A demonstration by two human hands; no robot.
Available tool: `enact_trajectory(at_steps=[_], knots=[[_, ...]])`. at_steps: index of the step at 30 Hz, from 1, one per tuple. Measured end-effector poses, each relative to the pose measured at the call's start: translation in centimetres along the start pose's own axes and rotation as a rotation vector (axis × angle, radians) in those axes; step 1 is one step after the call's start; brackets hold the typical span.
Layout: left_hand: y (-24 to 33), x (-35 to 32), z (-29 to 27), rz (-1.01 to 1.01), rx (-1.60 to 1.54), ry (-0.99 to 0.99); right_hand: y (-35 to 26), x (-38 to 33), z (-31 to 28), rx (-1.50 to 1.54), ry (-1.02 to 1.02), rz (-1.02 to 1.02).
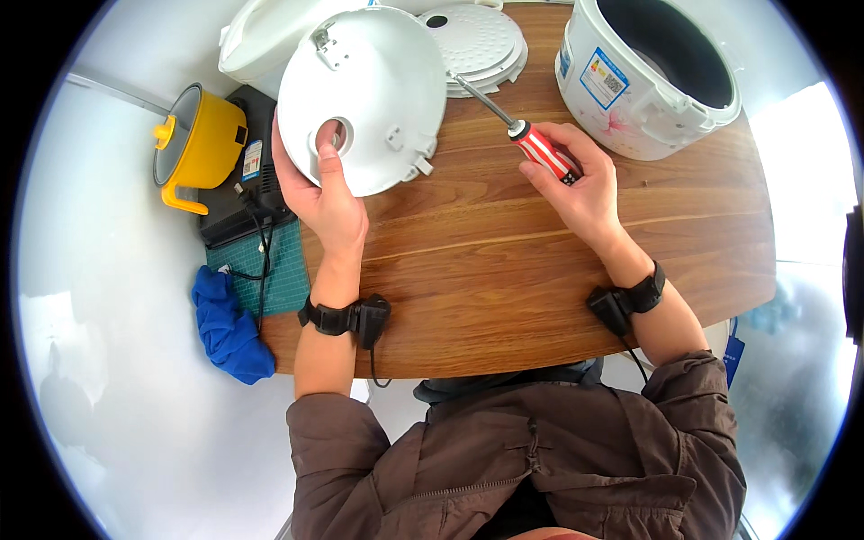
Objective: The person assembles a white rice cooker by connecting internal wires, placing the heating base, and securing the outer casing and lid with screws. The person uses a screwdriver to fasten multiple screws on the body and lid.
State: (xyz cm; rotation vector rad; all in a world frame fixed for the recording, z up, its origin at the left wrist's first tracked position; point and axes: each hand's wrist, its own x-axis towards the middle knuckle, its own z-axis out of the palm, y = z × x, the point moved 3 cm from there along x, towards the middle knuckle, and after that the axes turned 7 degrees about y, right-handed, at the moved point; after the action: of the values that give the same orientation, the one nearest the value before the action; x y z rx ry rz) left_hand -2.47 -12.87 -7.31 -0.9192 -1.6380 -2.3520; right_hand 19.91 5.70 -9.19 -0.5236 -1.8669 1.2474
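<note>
My left hand [328,193] grips a white plastic rice cooker lid shell [378,99] by its near left edge, the thumb lying by the round hole in it. The shell is tilted up, with a small metal hinge piece [330,47] at its top and clips along its right side. In my right hand [585,175] is a screwdriver [545,151] with a red-and-white striped handle. Its metal shaft points up and left, the tip near the shell's right edge; whether they touch I cannot tell. Black straps with small boxes sit on both wrists.
At the back right stands a white rice cooker body [621,108]. A round white dimpled plate [477,45] lies behind the shell. Leftward are a yellow pot [202,139], a black device [229,202] with a cable, a green cutting mat [286,261] and a blue cloth [229,328].
</note>
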Motion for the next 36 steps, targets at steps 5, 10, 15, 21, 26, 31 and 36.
enact_trajectory(at_steps=[5, 10, 15, 21, 26, 31, 36], knots=[[2.1, -0.1, 0.6, 0.207, 0.268, -0.114, -1.4, 0.1, -0.2, -0.098, 0.031, -0.083], [2.0, -1.1, 1.2, 0.245, 0.298, -0.187, -3.0, 0.3, -0.7, -0.244, 0.052, -0.197], [2.0, -1.5, 1.3, 0.288, 0.353, -0.249, -3.3, 0.5, -0.9, -0.317, 0.091, -0.276], [2.0, -1.9, 1.4, 0.333, 0.384, -0.267, -3.3, 0.5, -1.1, -0.328, 0.109, -0.299], [2.3, -2.0, 1.6, 0.379, 0.409, -0.303, -3.2, 0.5, -0.9, -0.324, 0.113, -0.295], [2.6, -2.1, 1.7, 0.368, 0.422, -0.348, -3.3, 0.5, -1.0, -0.347, 0.127, -0.323], [2.6, -2.0, 1.6, 0.386, 0.427, -0.356, -4.2, 0.5, -1.4, -0.465, 0.19, -0.442]])
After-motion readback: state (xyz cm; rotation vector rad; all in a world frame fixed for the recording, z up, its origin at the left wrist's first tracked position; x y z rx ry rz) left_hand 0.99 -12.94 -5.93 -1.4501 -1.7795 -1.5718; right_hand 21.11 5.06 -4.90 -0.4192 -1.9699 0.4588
